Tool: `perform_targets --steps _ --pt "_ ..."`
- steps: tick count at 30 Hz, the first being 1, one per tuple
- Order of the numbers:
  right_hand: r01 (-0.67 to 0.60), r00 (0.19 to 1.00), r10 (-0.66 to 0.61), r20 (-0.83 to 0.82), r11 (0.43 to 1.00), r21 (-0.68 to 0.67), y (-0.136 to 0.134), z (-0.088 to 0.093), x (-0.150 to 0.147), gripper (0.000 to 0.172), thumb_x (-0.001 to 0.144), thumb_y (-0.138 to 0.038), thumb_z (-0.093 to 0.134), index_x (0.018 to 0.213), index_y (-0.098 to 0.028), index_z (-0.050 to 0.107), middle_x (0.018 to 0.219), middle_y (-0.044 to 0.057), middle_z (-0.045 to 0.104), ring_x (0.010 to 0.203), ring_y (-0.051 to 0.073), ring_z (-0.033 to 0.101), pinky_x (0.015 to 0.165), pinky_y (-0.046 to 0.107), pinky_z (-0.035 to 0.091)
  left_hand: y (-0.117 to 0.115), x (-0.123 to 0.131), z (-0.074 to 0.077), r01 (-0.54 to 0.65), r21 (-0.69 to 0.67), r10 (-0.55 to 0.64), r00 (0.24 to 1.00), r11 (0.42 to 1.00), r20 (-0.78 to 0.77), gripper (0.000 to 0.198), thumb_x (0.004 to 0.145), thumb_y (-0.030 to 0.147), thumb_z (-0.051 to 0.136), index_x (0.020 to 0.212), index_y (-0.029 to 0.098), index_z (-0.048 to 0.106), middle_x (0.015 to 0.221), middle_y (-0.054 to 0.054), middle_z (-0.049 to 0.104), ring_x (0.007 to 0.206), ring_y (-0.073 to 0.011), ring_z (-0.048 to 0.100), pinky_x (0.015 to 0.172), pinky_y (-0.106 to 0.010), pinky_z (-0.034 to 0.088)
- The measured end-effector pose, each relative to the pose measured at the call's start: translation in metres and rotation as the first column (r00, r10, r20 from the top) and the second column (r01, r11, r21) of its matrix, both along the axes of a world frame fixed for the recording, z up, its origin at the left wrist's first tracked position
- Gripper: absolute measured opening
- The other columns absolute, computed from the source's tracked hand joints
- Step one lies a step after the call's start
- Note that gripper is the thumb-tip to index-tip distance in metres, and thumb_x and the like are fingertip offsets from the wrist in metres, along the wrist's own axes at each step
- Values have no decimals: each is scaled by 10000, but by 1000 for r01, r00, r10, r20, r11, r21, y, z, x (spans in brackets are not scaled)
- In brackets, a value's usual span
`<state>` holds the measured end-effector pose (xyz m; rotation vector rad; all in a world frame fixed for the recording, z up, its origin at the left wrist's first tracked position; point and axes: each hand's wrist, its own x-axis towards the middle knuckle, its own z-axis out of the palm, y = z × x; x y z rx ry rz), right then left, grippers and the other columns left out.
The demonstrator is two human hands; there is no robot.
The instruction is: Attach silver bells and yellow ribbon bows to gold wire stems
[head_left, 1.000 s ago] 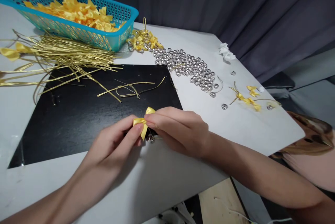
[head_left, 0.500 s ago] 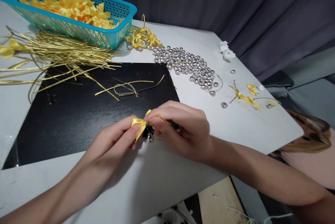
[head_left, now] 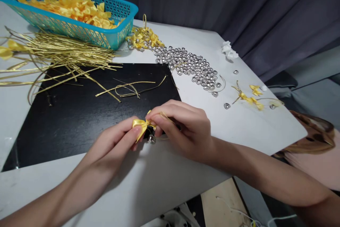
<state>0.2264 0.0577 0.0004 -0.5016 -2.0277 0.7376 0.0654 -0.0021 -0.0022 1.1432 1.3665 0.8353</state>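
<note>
My left hand pinches a small yellow ribbon bow between thumb and forefinger, just above the front edge of a black mat. My right hand is closed on the bow's other side, its fingertips gripping a thin gold wire that runs from the bow. A small silver bell hangs under the bow between the two hands.
A blue basket of yellow bows stands at the back left. Gold wires lie in a heap in front of it. Silver bells are spread across the white table, with finished bows at the right and crumpled white paper behind.
My right fingers have shifted from pinching the bow's top to holding the gold wire beside it. The bow and both hands stayed in about the same place.
</note>
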Motion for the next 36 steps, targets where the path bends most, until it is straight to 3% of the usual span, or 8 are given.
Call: perform_targets --steps 16,23,27,33,36 --pt "-12 1000 12 0 1000 -2 0 1 0 149 902 -73 497 839 -93 630 730 9 655 701 53 587 685 161 501 -2 -1 -3 -7 -7 7 1000 1000 5 323 833 525 486 685 239 508 680 32 435 627 -136 367 519 -187 331" --pt "-33 999 33 -4 999 32 1 -2 0 135 892 -63 509 831 -78 629 700 16 641 699 61 589 684 165 505 -1 -2 0 26 -45 -26 1000 999 0 343 851 525 466 669 236 443 677 34 407 666 -146 376 542 -205 327" --pt "-39 999 39 10 999 34 1 -3 -1 155 892 -66 500 797 -101 616 686 15 633 686 67 581 684 171 507 -3 -1 0 42 -23 -43 999 999 -15 350 859 510 458 651 234 404 657 37 382 648 -144 374 530 -211 319" --pt "-74 996 73 40 997 7 0 -2 -2 177 886 -66 507 740 -107 598 671 16 625 643 61 548 649 165 490 -5 -1 4 93 45 -88 992 995 -91 306 895 448 429 685 232 487 638 44 447 620 -129 429 542 -203 360" --pt "-67 998 67 7 998 -1 -1 -3 -2 149 882 -73 521 768 -104 612 685 15 640 652 60 561 665 166 499 -5 1 6 53 124 -35 988 991 -149 284 884 409 462 676 224 520 600 48 456 570 -111 432 492 -182 353"
